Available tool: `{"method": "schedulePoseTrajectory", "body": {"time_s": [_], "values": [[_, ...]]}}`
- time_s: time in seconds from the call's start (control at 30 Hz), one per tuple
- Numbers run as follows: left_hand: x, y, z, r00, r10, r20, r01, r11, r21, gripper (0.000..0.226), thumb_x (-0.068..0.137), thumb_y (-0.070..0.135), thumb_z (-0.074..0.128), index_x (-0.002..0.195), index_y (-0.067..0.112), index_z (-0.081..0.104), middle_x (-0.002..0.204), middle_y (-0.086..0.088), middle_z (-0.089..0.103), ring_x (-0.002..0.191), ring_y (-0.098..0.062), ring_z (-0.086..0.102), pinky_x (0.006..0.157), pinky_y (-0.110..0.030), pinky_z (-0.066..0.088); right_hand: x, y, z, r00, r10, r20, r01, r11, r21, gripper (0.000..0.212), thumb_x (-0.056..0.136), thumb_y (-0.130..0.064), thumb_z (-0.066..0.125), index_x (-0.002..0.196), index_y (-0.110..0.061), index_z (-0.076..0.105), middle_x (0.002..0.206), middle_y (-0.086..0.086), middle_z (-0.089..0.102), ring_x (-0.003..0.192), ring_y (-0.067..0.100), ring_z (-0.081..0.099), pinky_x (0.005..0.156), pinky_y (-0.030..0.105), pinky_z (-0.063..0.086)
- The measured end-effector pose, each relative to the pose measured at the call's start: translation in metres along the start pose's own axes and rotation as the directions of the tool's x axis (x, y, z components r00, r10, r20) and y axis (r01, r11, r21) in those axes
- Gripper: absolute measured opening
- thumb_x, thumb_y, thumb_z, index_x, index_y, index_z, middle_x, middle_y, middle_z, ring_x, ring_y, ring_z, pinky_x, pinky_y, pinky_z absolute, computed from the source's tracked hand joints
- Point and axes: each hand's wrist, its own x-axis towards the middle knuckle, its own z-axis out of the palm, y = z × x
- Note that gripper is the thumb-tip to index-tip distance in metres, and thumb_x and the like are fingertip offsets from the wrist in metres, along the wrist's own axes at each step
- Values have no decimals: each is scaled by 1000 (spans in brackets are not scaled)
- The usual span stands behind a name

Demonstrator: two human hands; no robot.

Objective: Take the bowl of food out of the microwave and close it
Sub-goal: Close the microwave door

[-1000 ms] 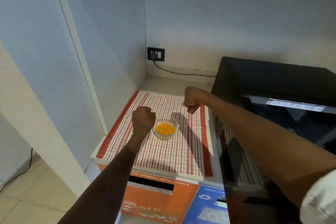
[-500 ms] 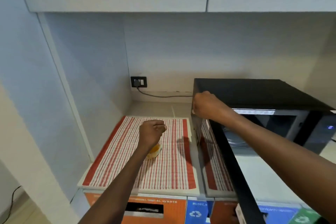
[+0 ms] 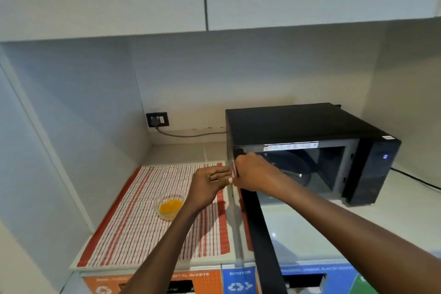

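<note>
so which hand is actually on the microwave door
The right hand, gripping the open microwave door at its top edge. The left hand hovers open beside it, holding nothing.

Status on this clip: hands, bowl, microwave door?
Right hand on open microwave door; left hand open, empty. Bowl out, on striped cloth. Nothing blocking door.

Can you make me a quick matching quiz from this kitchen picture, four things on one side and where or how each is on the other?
Things:
1. bowl of food
2. microwave door
3. right hand
4. wall socket

States:
A. swung open
B. on the striped cloth
C. plug in it
D. at the door's top edge

Pairs: 1-B, 2-A, 3-D, 4-C
</note>
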Motion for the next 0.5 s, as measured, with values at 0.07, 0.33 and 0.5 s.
{"method": "schedulePoseTrajectory", "body": {"time_s": [0.07, 0.33, 0.5], "values": [[-1, 3, 7, 1000, 20, -13, -20, 1000, 19, 36, 82, 5, 72, 118, 6, 70, 109, -8, 76, 98, -14, 73, 89, -35, 59, -8, 4, 1, 1000, -12, -12, 13, 998, 63, 15, 86, -24, 65, 75, -16, 58, 64, -4, 55, 57, 8, 56, 48, 18, 38], [-12, 24, 33, 982, 167, -84, -143, 961, 237, 51, 82, 10, 73, 106, 54, 61, 102, 37, 66, 97, 16, 62, 79, -1, 48, -37, 35, -3, 998, -69, 4, 67, 977, 202, 27, 86, -28, 69, 76, -18, 45, 63, -8, 46, 53, 5, 49, 46, 16, 31], [-11, 34, 48, 968, 247, -43, -183, 816, 548, 60, 85, 20, 72, 140, 30, 49, 137, 10, 57, 123, -5, 55, 101, -23, 42, -55, 60, -13, 992, -116, 43, 106, 977, 184, 41, 84, -30, 71, 59, -27, 38, 62, -8, 48, 48, 5, 50, 42, 16, 30]]}}
